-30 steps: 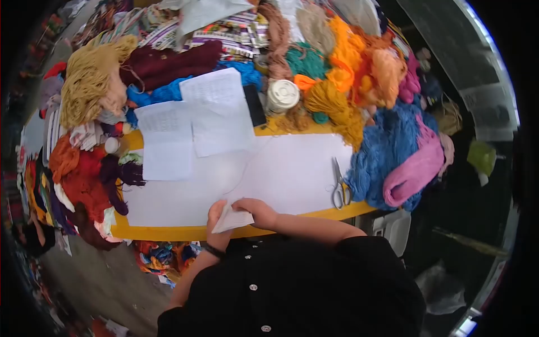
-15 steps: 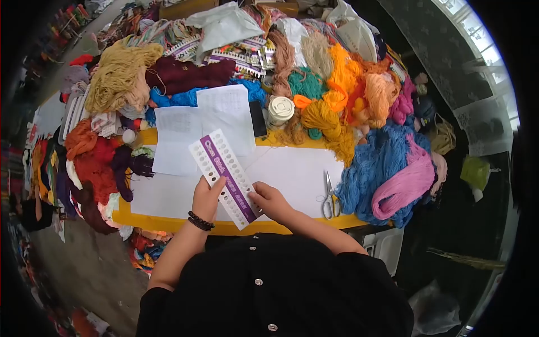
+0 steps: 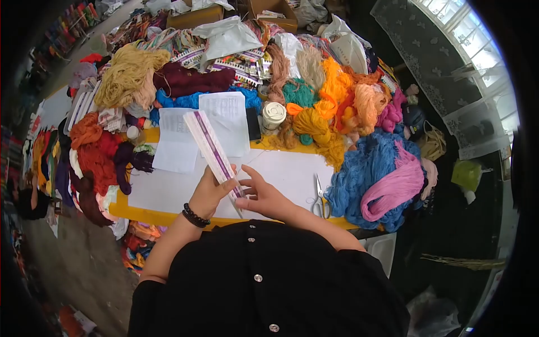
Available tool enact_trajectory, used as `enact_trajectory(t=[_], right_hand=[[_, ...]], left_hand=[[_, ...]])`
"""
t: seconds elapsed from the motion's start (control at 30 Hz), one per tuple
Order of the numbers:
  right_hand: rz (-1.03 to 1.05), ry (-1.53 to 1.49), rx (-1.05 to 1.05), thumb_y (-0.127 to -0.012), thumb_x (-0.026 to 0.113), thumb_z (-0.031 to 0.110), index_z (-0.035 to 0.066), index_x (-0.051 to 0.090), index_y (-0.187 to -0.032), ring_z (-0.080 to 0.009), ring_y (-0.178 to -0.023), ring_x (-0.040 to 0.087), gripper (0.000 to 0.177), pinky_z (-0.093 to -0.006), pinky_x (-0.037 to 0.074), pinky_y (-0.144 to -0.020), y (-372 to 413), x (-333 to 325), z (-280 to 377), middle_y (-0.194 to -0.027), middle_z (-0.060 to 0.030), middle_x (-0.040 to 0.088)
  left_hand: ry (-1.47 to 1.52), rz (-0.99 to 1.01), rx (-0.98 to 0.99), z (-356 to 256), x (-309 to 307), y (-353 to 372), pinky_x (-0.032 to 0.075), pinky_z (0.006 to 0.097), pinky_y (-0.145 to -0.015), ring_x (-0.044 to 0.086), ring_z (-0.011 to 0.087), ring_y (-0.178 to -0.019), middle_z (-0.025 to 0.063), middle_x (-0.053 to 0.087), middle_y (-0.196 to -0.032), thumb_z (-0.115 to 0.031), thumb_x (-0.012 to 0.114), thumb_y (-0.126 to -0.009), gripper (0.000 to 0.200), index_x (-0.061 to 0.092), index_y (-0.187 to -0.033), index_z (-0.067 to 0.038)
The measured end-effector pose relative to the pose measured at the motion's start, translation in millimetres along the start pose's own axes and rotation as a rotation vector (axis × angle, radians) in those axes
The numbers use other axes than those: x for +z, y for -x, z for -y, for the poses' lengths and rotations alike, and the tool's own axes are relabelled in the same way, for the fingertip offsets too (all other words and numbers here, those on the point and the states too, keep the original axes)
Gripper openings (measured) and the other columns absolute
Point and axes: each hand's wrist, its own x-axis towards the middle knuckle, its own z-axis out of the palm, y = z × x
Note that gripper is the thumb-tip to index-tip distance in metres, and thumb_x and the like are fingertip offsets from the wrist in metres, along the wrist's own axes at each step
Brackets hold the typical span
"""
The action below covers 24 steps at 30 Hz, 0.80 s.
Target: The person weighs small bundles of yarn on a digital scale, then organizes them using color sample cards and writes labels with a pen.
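My left hand [image 3: 206, 194] grips the near end of a long white card [image 3: 210, 147] with a purple stripe and rows of punched holes. The card rises away from me, tilted almost edge-on. My right hand [image 3: 259, 194] touches the card's near end from the right, fingers spread. Both hands hover over a large white sheet [image 3: 281, 174] on a yellow table [image 3: 137, 215]. A black bead bracelet sits on my left wrist.
Scissors [image 3: 319, 199] lie to the right on the white sheet. Printed papers [image 3: 227, 115], a black phone [image 3: 253, 123] and a lidded cup [image 3: 273, 115] sit beyond. Heaps of coloured yarn ring the table: blue and pink [image 3: 387, 180] right, red [image 3: 95, 163] left, mustard [image 3: 126, 78] far left.
The folded white card came open to show its holes and purple stripe. It has since turned nearly edge-on and lifted further away, with both hands at its near end.
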Motion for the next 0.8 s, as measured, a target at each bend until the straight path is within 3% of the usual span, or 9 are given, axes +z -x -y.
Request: enact_trajectory(t=[0.03,0.07,0.13,0.3,0.37,0.8], right_hand=[[0.062,0.067,-0.041,-0.082,0.073,0.027,0.011,0.009,-0.15,-0.0225,-0.112,0.053,0.094,-0.0354,0.044,-0.096,1.5,0.2,2.8,-0.131,-0.0187,0.047],[0.063,0.07,-0.038,-0.082,0.073,0.027,0.011,0.009,-0.15,-0.0225,-0.112,0.053,0.094,-0.0354,0.044,-0.096,2.3,1.6,6.5,-0.131,-0.0187,0.047],[0.135,0.132,-0.123,-0.079,0.075,0.036,0.013,0.009,-0.15,-0.0309,-0.109,0.056,0.099,-0.0374,0.046,-0.093,3.5,5.7,12.8,-0.125,-0.0224,0.052],[0.155,0.055,0.015,-0.079,0.076,0.034,0.015,0.017,-0.15,-0.0244,-0.102,0.059,0.094,-0.0339,0.048,-0.088,7.9,7.5,16.2,-0.118,-0.0176,0.057],[0.138,0.042,0.002,-0.079,0.076,0.032,0.014,0.023,-0.149,-0.0208,-0.1,0.058,0.089,-0.0328,0.048,-0.087,8.9,8.0,13.5,-0.114,-0.0137,0.058],[0.166,-0.033,0.008,-0.082,0.073,0.028,0.016,0.02,-0.15,-0.0201,-0.105,0.058,0.086,-0.0314,0.047,-0.09,13.9,10.0,9.3,-0.122,-0.0115,0.055]], left_hand=[[0.004,-0.001,0.0,-5.8,4.5,1.3,0.042,0.0347,-0.097,0.051,0.0198,-0.112,0.013,0.051,-0.124,-0.021,0.073,-0.083,0.065,0.036,-0.131,0.002],[-0.051,0.001,0.003,-10.1,7.4,2.0,0.042,0.0353,-0.098,0.05,0.0211,-0.113,0.0132,0.05,-0.124,-0.023,0.074,-0.082,0.069,0.034,-0.132,0.001],[-0.177,0.014,0.035,-11.5,7.0,1.3,0.039,0.0374,-0.101,0.045,0.0246,-0.119,0.0137,0.048,-0.123,-0.029,0.077,-0.079,0.081,0.03,-0.137,0.0],[-0.24,0.094,0.012,-21.2,5.3,9.9,0.035,0.039,-0.105,0.04,0.0287,-0.127,0.0161,0.044,-0.129,-0.031,0.079,-0.076,0.093,0.022,-0.143,0.0],[-0.228,0.118,-0.002,-24.2,6.5,12.8,0.031,0.0356,-0.106,0.039,0.0244,-0.127,0.0142,0.043,-0.131,-0.033,0.079,-0.076,0.085,0.031,-0.137,0.001],[-0.253,0.121,-0.02,-24.2,4.0,19.3,0.03,0.0363,-0.107,0.039,0.0244,-0.127,0.0147,0.044,-0.131,-0.033,0.08,-0.074,0.088,0.03,-0.137,0.003]])
